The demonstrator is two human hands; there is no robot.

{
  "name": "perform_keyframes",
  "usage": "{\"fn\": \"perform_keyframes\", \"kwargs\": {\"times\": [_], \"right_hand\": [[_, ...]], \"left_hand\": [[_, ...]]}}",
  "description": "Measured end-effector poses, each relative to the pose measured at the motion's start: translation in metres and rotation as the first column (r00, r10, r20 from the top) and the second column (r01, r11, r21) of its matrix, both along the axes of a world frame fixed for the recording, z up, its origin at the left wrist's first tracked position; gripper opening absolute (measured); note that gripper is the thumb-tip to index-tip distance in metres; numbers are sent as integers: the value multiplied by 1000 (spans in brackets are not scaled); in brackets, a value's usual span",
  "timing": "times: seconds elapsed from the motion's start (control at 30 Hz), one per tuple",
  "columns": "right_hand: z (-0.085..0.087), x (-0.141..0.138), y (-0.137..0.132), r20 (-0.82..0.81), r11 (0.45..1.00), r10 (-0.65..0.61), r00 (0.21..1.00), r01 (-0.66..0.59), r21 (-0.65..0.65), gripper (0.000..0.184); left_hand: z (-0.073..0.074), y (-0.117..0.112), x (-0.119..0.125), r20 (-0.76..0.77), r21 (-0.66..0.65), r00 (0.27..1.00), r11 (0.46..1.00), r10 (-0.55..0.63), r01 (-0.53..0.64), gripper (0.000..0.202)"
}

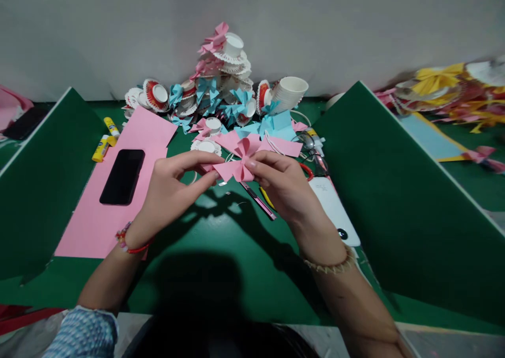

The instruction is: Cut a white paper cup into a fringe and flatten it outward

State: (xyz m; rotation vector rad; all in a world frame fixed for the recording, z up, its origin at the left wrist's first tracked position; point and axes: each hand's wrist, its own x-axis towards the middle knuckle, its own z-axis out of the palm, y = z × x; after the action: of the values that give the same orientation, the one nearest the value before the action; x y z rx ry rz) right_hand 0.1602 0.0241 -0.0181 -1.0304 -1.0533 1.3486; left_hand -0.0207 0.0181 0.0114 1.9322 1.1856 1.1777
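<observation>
Both hands hold a pink folded paper bow (239,158) above the green table (221,252). My left hand (173,187) pinches its left side with thumb and fingers. My right hand (282,181) is closed on its right side and centre. Under the bow lies a pink pen-like tool (260,202) on the table. Just behind the bow are blue paper pieces (276,123) and pink paper pieces.
A black phone (123,176) rests on a pink paper sheet (118,200) at left, with yellow glue sticks (103,145) beside it. A heap of paper cups and bows (221,84) stands at the back. A white device (335,208) lies at right. Green dividers (394,189) flank the workspace.
</observation>
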Motion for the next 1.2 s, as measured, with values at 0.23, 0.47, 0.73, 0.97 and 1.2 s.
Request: {"fn": "perform_keyframes", "kwargs": {"times": [0.23, 0.47, 0.73, 0.97, 1.2], "right_hand": [[-2, 1, 1, -19, 1000, -7, 1000, 7, 28, 13], [-8, 6, 5, -14, 976, -191, 982, 191, 106, 17], [-10, 26, 15, 32, 942, -314, 949, 308, 132, 18], [-4, 24, 12, 70, 926, -262, 963, 230, 300, 26], [-20, 27, 22, 193, 932, -190, 963, 115, 344, 34]], "left_hand": [[-3, 2, 1, -28, -8, 999, 999, 39, -39, 13], [-8, 13, 1, 192, -133, 981, 991, 21, 5, 12], [-82, 77, -4, -515, -45, 841, 975, 163, -217, 30], [-115, 113, 18, -561, -72, 797, 946, 224, -316, 44], [-93, 92, 5, -461, -65, 876, 979, 143, -194, 48]]}}
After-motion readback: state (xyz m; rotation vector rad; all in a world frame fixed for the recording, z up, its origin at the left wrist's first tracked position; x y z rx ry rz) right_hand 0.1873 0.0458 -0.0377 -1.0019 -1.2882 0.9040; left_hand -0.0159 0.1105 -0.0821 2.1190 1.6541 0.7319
